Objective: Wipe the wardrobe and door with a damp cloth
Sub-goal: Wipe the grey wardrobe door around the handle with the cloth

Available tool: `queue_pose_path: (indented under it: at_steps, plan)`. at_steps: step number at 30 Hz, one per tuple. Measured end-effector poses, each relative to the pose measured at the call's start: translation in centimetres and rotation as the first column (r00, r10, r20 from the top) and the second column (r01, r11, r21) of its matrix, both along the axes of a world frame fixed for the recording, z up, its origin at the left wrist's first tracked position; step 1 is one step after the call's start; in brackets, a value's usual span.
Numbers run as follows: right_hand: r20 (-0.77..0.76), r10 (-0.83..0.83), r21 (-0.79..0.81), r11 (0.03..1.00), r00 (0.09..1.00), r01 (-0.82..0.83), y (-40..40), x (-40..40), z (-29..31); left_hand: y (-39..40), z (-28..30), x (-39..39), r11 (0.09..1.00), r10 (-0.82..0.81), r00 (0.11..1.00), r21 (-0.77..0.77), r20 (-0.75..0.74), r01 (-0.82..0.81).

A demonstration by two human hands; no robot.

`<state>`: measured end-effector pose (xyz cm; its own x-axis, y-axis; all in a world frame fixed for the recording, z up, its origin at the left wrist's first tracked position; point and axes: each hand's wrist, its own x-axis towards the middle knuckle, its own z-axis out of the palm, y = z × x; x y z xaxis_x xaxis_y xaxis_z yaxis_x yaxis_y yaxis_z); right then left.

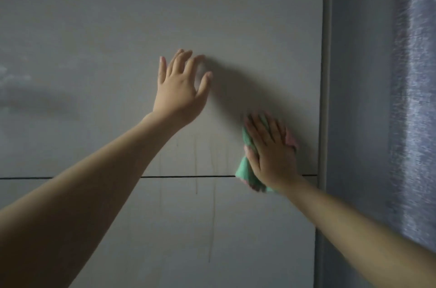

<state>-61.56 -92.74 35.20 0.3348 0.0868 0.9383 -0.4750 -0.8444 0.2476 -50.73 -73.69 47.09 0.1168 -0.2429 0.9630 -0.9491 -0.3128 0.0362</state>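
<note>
A pale grey wardrobe panel [118, 28] fills most of the view. My left hand [181, 89] is raised against it with fingers spread and straight, holding nothing. Lower right, my right hand [271, 153] lies flat on a green and pink cloth [245, 169] and presses it against the panel. The cloth sits over a thin dark horizontal seam [188, 176] between the upper and lower panels. Thin drip streaks [195, 169] run down the panel below my left hand.
A light vertical trim strip [324, 75] marks the wardrobe's right edge. Beyond it is a blue-grey wall [361, 75] and a blue curtain [415, 99] at the far right. A vertical joint [150, 240] runs down the lower panel.
</note>
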Motion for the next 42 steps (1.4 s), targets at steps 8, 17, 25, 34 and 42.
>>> queue_pose_path:
  at_steps: [8,17,25,34,42]
  plan:
    - [-0.020,0.028,-0.217,0.976,0.999,-0.032,3.9,4.8,3.8,3.8,-10.1,4.4,0.981,0.175,0.967,-0.055,-0.187,-0.188]
    - [-0.172,0.086,-0.346,0.927,0.981,-0.143,6.3,7.2,5.6,8.3,-22.7,5.1,0.942,0.200,0.828,-0.131,-0.525,-0.310]
    - [-0.252,0.086,-0.434,0.880,0.964,-0.192,12.2,13.1,-1.8,11.0,-32.8,5.0,0.936,0.087,0.624,-0.150,-0.776,-0.318]
    - [-0.179,0.051,-0.453,0.883,0.983,-0.128,14.0,14.7,2.6,10.7,-37.8,3.4,0.959,-0.046,0.525,-0.184,-0.850,-0.215]
    - [-0.429,0.009,-0.551,0.790,0.903,-0.270,14.9,14.7,-4.3,9.3,-36.9,1.9,0.945,-0.157,0.563,-0.290,-0.812,-0.155]
